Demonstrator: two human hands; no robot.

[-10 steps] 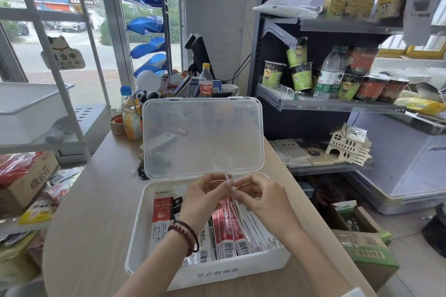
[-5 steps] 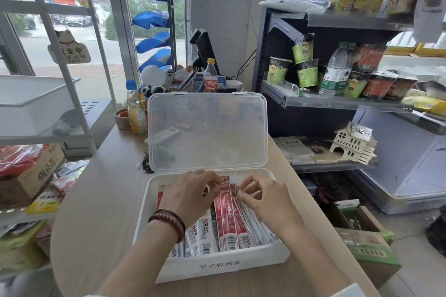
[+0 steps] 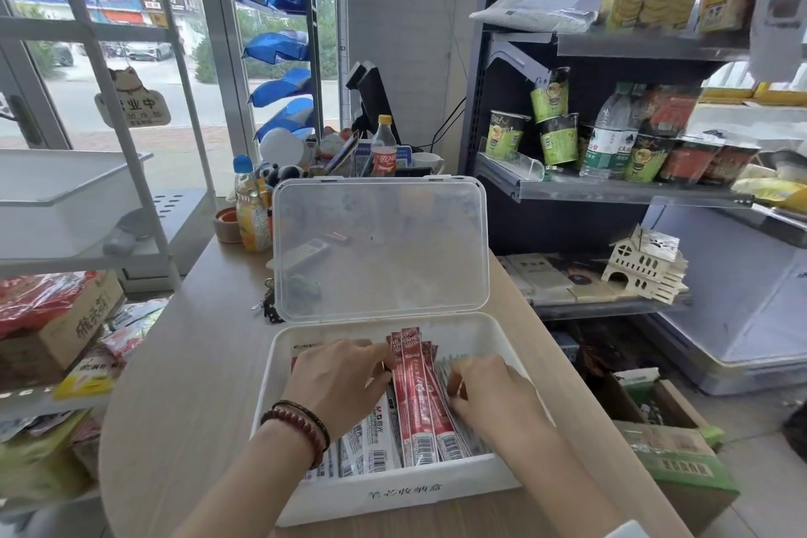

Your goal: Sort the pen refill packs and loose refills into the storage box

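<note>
Red plastic refill packs (image 3: 415, 398) are touched along their left edge by the bent fingertips (image 3: 381, 356) of the left hand (image 3: 336, 389). The fingers are kept close together, and whether anything is actually pinched can't be told tbh. The right hand (image 3: 489, 395) is laid knuckles-up just right of them, fingers (image 3: 456, 384) curled down onto a bundle of clear silvery refill packs (image 3: 450, 363). The tips are hidden, so no grip can be confirmed there either. Dark red and black bead bracelets (image 3: 301, 422) are worn on the left wrist.

Everything is held in the white rectangular plastic storage box (image 3: 393, 494): red packs in the middle, white barcode-labelled packs (image 3: 377, 435) lying to the left, clear ones to the right. The frosted see-through lid (image 3: 380, 249) is stood upright at the back edge.

The box is set near the front of the light wooden table (image 3: 183, 363), close to its right edge. A wide stretch of bare wood is left on the other side. A bunch of keys (image 3: 268, 304) is seen by the lid's lower left corner.
</note>
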